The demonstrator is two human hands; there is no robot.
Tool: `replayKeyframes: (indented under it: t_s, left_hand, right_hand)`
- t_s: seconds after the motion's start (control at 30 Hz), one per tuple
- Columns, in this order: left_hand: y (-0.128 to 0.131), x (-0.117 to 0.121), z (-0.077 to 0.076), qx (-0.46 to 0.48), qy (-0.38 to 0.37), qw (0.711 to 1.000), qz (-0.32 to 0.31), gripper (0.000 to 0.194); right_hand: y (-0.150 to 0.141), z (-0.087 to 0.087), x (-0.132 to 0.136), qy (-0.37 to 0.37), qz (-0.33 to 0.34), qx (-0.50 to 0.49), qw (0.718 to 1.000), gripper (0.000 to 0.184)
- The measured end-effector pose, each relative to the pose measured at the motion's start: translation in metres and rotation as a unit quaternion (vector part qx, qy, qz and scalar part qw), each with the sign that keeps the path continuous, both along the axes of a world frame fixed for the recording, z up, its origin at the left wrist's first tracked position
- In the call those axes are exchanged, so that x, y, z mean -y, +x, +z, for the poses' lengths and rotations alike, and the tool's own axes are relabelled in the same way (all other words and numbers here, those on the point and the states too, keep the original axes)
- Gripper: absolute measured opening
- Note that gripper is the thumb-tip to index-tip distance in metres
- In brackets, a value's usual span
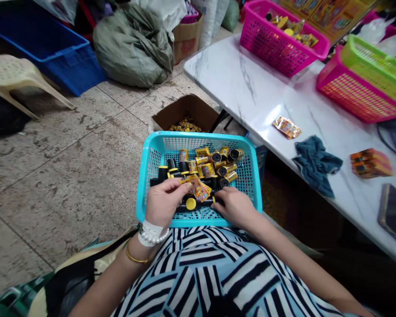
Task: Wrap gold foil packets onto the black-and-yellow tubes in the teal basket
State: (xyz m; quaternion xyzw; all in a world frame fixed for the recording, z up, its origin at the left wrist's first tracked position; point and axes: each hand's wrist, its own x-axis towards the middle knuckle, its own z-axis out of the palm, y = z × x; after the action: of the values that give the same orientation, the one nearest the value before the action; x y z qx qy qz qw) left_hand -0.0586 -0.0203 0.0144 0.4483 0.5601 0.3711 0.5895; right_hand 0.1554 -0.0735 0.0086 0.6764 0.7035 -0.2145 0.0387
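Observation:
A turquoise plastic basket (pixel 141 176) rests on my lap, holding several small black cylinders (pixel 172 164) with yellow ends, some wrapped in yellow printed labels. Over its left half, my left hand (pixel 165 202) pinches a fanned bunch of yellow-orange printed labels (pixel 200 188) between thumb and fingers. My right hand (pixel 236 206) is in the right front of the basket, fingers curled around the end of a black cylinder (pixel 219 200). That grip is partly hidden by the fingers. Just below the labels lies a cylinder with a round yellow cap (pixel 191 204).
Beyond the basket, a cardboard box (pixel 165 118) holds many yellow pieces. On the marble-patterned table (pixel 231 83) at right are a pink basket (pixel 270 50), loose labels (pixel 287 127), a dark teal cloth (pixel 317 163), a label stack (pixel 371 163) and a phone (pixel 395 212).

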Motion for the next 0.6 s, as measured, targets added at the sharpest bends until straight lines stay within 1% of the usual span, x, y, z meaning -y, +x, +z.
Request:
replayKeyframes:
  t_s: [0.07,0.1,0.13,0.23,0.27,0.33,0.47,0.53,0.6]
  left_hand:
    - [0.002,0.0,0.0,0.039,-0.059,0.997,-0.013,0.025]
    - [0.003,0.0,-0.001,0.047,-0.064,0.997,-0.01,0.026]
    - [0.003,0.0,-0.002,0.046,-0.049,0.998,-0.001,0.026]
    - [0.001,-0.003,-0.007,0.005,0.033,0.999,0.035,0.026]
    - [0.001,-0.004,-0.009,-0.006,0.042,0.998,0.038,0.028]
    - [0.0,-0.005,-0.01,-0.001,0.015,0.999,0.035,0.028]
    - [0.0,-0.005,-0.01,0.091,-0.083,0.992,0.041,0.031]
    - [0.001,-0.005,-0.009,0.121,-0.106,0.986,0.045,0.03]
    - [0.0,-0.006,-0.007,0.133,-0.125,0.982,0.043,0.03]
  right_hand:
    - [-0.009,-0.006,-0.001,-0.019,0.002,0.027,0.999,0.018]
    - [-0.012,-0.008,-0.002,-0.022,0.0,0.03,0.999,0.018]
    - [-0.013,-0.009,-0.003,-0.024,-0.001,0.032,0.999,0.02]
    - [-0.013,-0.013,-0.005,-0.03,-0.011,0.035,0.999,0.029]
    - [-0.013,-0.013,-0.005,-0.031,-0.017,0.032,0.999,0.032]
    - [-0.014,-0.014,-0.005,-0.022,-0.034,0.019,0.999,0.034]
    - [-0.023,-0.011,-0.002,0.015,-0.065,-0.007,0.998,0.031]
    - [-0.028,-0.01,-0.002,0.018,-0.062,-0.013,0.998,0.028]
    - [-0.031,-0.009,-0.003,0.005,-0.061,-0.012,0.998,0.023]
